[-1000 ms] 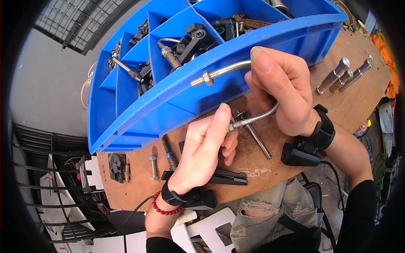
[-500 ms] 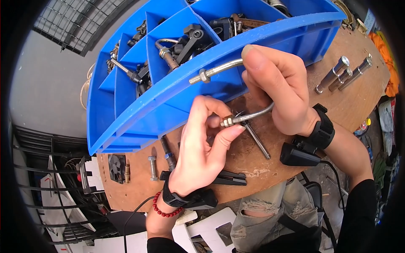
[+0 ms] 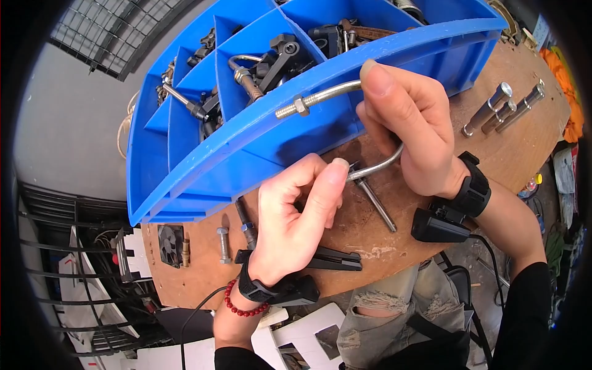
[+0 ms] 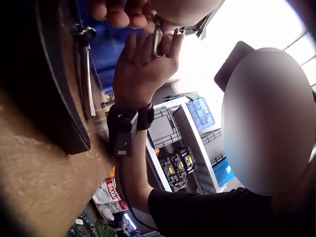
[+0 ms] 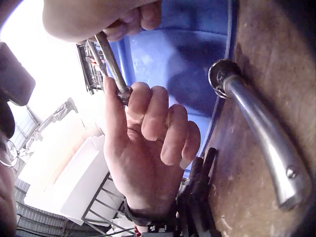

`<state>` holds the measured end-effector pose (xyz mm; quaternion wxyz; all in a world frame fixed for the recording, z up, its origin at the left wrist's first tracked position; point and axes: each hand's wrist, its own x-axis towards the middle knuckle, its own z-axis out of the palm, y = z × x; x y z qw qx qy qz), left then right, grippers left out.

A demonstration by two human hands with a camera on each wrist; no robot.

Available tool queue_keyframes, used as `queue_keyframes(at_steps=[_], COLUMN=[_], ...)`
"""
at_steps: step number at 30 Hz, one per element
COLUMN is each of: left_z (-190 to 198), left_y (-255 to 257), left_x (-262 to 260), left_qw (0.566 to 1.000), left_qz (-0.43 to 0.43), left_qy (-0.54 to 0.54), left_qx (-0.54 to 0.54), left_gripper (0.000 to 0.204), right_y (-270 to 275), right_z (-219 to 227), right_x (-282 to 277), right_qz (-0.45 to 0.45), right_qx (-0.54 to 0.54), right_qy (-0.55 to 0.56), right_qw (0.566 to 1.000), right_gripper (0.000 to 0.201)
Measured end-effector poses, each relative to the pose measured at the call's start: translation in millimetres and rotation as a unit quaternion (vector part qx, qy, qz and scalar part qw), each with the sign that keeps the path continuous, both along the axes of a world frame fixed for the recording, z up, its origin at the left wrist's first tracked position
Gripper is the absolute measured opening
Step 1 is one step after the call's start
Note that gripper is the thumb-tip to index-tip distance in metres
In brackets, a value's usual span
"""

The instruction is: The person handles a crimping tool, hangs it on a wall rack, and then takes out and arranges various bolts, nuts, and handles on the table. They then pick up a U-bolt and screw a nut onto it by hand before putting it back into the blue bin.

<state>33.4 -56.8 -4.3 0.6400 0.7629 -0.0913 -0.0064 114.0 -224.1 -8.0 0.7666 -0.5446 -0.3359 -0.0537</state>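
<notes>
A bent steel U-bolt (image 3: 330, 95) is held up in front of the blue bin. My right hand (image 3: 416, 126) grips it around the bend, thumb on top. Its upper leg points left, with a hex nut (image 3: 301, 106) on the thread. At the end of the lower leg, my left hand (image 3: 293, 213) pinches with thumb and index finger, covering the threaded tip in the head view. The right wrist view shows a nut (image 5: 124, 94) between those fingers. Beneath the hands, a chrome-handled tool (image 3: 376, 206) with a round dark head lies on the wooden table.
The divided blue bin (image 3: 246, 145) full of metal parts spans the back. Several metal pins (image 3: 487, 111) stand at the right. A bolt (image 3: 223, 245), a small black fan (image 3: 171, 245) and a black clamp-like piece (image 3: 336, 259) are near the table's front left.
Half a second ago the left fingers were spread apart, exposing the lower leg's nut; they have since closed over it again. The right hand and U-bolt have barely shifted.
</notes>
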Motion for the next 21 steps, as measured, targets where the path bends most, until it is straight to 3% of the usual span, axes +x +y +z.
queue_keyframes(at_steps=[1, 4, 5, 8, 9, 12, 13, 16, 19, 21], left_z=[-1.9, -3.7, -7.9, -5.5, 1.5, 6.8, 0.5, -6.0, -0.1, -6.9], left_y=[3.4, -9.9, 0.2, -5.8, -10.8, -1.3, 3.2, 8.5, -1.0, -5.3], left_x=[-0.2, 1.1, 6.9, 5.0, 0.5, -0.6, 0.7, 2.1, -0.3, 3.1], left_qw=[1.0, 0.997, 0.992, 0.991, 0.996, 0.999, 0.998, 0.999, 1.0, 0.997], left_qz=[-0.017, 0.041, -0.009, 0.008, 0.026, -0.031, -0.05, -0.04, -0.017, -0.003], left_qy=[0.015, -0.06, -0.116, -0.136, -0.075, 0.012, -0.017, 0.0, -0.006, -0.075], left_qx=[-0.019, -0.013, 0.039, 0.002, -0.047, 0.006, 0.018, 0.001, 0.006, 0.007], left_gripper=[0.023, 0.017, 0.036, 0.043, 0.028, 0.015, 0.026, 0.031, 0.018, 0.022], right_y=[-0.4, -1.5, -0.7, 1.1, 0.5, 0.7, 1.0, 0.4, -0.4, -1.1], right_z=[-0.1, 2.2, 1.0, -1.6, -0.2, 2.4, 2.9, -0.8, 1.8, 1.9], right_x=[0.0, -1.1, -0.7, 0.2, -1.0, -2.9, -3.1, -0.1, -2.1, -2.1], right_qz=[0.001, -0.008, -0.008, -0.005, -0.002, 0.002, 0.002, -0.003, 0.002, 0.008], right_qx=[0.0, 0.003, 0.001, -0.001, 0.0, 0.004, 0.006, -0.002, 0.011, 0.002], right_qy=[-0.001, 0.015, 0.003, -0.007, 0.006, 0.027, 0.03, -0.006, 0.03, 0.024], right_qw=[1.0, 1.0, 1.0, 1.0, 1.0, 1.0, 1.0, 1.0, 0.999, 1.0], right_gripper=[0.044, 0.044, 0.044, 0.044, 0.043, 0.043, 0.043, 0.043, 0.043, 0.043])
